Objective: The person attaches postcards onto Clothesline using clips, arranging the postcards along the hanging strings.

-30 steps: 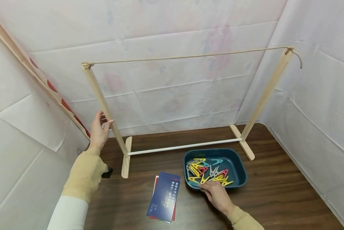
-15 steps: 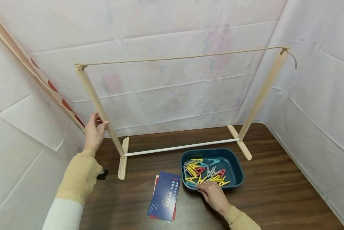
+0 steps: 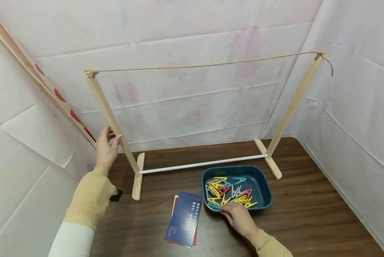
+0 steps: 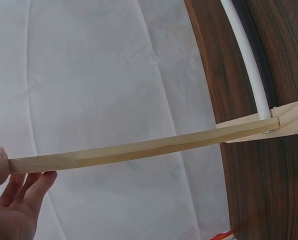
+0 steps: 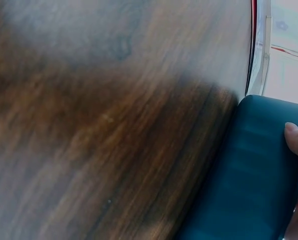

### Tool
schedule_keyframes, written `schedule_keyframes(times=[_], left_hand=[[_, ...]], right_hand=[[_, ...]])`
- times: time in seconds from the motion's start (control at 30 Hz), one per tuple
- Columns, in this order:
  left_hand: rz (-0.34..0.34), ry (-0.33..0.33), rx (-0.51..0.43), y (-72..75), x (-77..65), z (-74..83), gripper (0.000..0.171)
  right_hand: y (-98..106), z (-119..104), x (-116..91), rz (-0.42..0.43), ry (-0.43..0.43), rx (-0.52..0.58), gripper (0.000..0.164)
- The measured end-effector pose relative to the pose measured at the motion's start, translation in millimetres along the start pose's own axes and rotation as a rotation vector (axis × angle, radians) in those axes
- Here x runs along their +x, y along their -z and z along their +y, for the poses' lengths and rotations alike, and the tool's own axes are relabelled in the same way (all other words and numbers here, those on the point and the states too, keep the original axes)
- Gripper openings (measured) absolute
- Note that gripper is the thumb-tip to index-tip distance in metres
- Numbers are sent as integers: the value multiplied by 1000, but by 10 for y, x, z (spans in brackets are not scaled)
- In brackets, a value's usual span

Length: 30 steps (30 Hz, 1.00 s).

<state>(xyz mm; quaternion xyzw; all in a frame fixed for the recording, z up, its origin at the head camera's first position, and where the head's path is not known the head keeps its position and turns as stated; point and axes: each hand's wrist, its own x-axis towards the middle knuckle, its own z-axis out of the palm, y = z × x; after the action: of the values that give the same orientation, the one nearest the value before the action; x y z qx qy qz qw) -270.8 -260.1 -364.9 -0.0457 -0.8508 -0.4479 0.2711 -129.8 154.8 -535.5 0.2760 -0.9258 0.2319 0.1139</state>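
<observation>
My left hand (image 3: pixel 106 150) grips the left upright post (image 3: pixel 109 114) of a wooden rack, thumb on one side and fingers on the other. The left wrist view shows that hand (image 4: pixel 21 192) around the pale post (image 4: pixel 139 149). A twine line (image 3: pixel 192 65) runs between the tops of the two posts. My right hand (image 3: pixel 240 218) pinches the near rim of a dark blue plastic basin (image 3: pixel 260 185). In the right wrist view, the thumb (image 5: pixel 296 139) presses on the basin's outer wall (image 5: pixel 254 165). Yellow, grey, red and teal clothespins (image 3: pixel 224 191) lie inside the basin.
A small stack of printed cards (image 3: pixel 184 219), blue on top, lies left of the basin. The rack's white crossbar (image 3: pixel 204 164) and right foot (image 3: pixel 269 160) stand behind the basin on the brown wood table (image 3: pixel 313 214). White patterned sheeting (image 3: pixel 192 117) walls the back and sides.
The rack shifted slightly left with my left hand, and the basin slid slightly left with my right hand, toward the cards. Over the last half second hardly anything has moved.
</observation>
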Motion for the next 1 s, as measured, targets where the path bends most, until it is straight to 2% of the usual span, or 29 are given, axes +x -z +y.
schedule_keyframes(times=[0.43,0.77,1.0], left_hand=[[60,30,-10,-23,-44,-4,42],[104,46,-51,-17,-113,23,36],[147,60,-57,-20,-228,-10,31]], right_hand=[[24,4,18,-38,39,41,13],[75,-3,15,-91,-9,119,13],[114,21,-4,-58,-15,128,11]])
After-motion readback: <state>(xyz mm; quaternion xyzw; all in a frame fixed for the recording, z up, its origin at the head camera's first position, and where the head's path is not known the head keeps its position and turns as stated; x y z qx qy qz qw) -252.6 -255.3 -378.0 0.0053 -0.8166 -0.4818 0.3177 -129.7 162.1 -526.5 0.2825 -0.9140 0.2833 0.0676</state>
